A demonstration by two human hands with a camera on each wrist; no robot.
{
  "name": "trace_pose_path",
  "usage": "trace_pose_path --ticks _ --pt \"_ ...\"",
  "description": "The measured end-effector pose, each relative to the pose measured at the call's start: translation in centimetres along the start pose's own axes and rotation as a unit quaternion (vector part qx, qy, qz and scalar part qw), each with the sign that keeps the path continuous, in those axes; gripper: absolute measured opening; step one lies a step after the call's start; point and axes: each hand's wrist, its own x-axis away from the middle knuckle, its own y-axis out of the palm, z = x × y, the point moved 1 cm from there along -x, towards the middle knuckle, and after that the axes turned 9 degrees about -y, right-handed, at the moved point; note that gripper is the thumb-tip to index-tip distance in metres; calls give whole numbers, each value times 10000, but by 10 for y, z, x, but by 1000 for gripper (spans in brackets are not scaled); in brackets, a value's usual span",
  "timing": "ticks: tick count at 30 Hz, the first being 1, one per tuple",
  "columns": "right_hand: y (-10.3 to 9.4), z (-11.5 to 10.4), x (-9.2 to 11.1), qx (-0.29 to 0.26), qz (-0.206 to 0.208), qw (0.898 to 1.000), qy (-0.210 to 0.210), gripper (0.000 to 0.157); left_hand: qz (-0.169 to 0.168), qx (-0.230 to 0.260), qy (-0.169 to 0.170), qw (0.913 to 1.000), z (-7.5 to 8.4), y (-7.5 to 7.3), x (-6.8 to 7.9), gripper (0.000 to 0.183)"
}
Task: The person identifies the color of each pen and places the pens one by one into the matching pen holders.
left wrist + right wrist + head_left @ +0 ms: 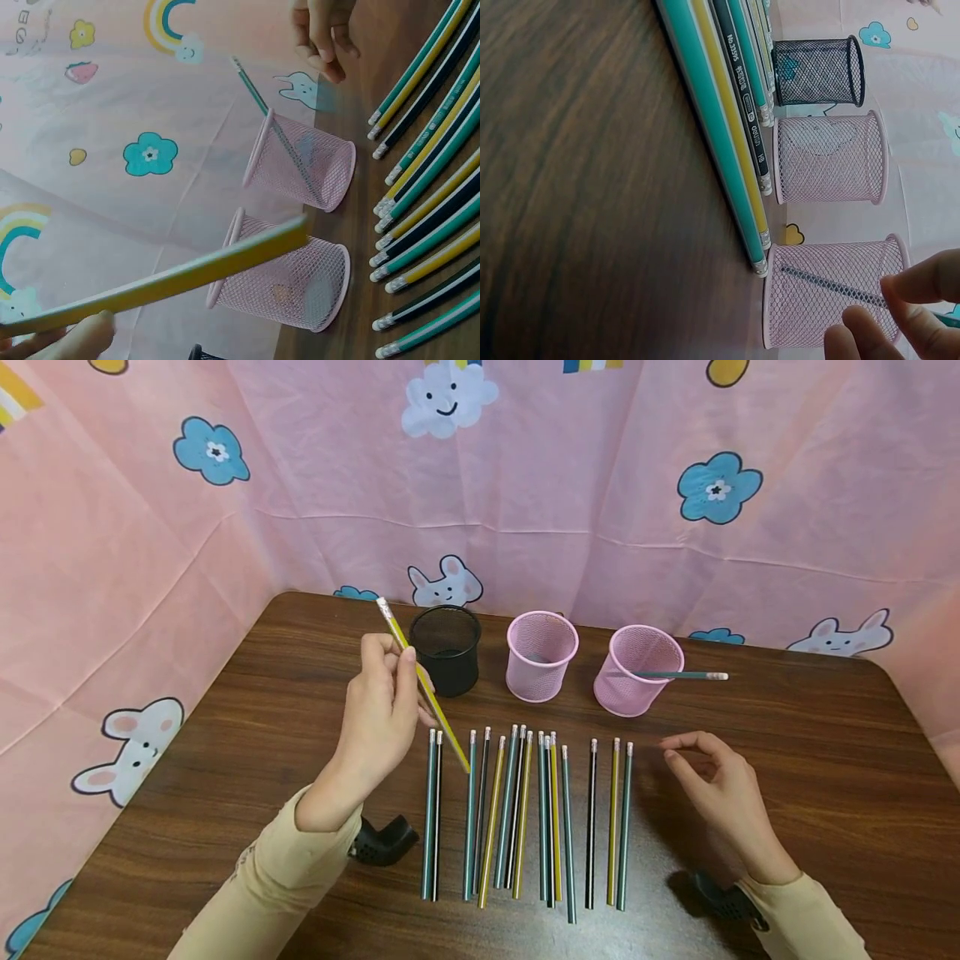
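Observation:
My left hand (pixel 378 722) pinches a yellow pencil (pixel 451 737) between thumb and fingers, raised in front of the black mesh cup (pixel 457 673). The pencil slants, its white eraser end up and to the left. In the left wrist view the same yellow pencil (pixel 187 276) crosses in front of the middle pink mesh cup (pixel 330 289). Held above the table at the right, my right hand (pixel 723 797) has loosely bent fingers and nothing between them. Beyond it, a teal pencil (pixel 693 676) leans in the right pink mesh cup (pixel 622 695), eraser end sticking out over the rim.
Several teal, yellow and black pencils (pixel 427 827) lie in a row on the brown wooden table (pixel 225 760), erasers toward the cups. The three cups stand along the back. A pink printed cloth (pixel 525 477) hangs behind the table and at its sides.

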Motion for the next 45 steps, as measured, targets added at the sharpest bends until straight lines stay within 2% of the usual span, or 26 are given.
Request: trace_pose_path --ticks 7,12,18,23,26,32,40,45 --pt "0 0 1 -4 46 10000 -18 12 883 723 198 9933 2 -4 -7 19" --pt "0 0 1 -19 39 10000 5 12 1257 1027 386 9860 3 -6 -11 21" --pt "0 0 2 -50 13 10000 -19 12 1662 1156 724 9766 7 -7 -15 19" --pt "0 1 2 -23 17 10000 -52 12 2026 1305 764 9675 8 -7 -17 16" --pt "0 1 3 -12 27 10000 -65 12 2161 1220 853 9650 8 -7 -18 18" --pt "0 0 3 -33 29 9999 -93 11 2317 738 1020 9646 1 -8 -21 17" --pt "0 -1 5 -74 -2 10000 33 12 2070 557 938 9722 -17 -4 -28 12" --pt "0 0 5 -52 -9 10000 18 12 1991 548 958 9737 -24 -1 -29 11"
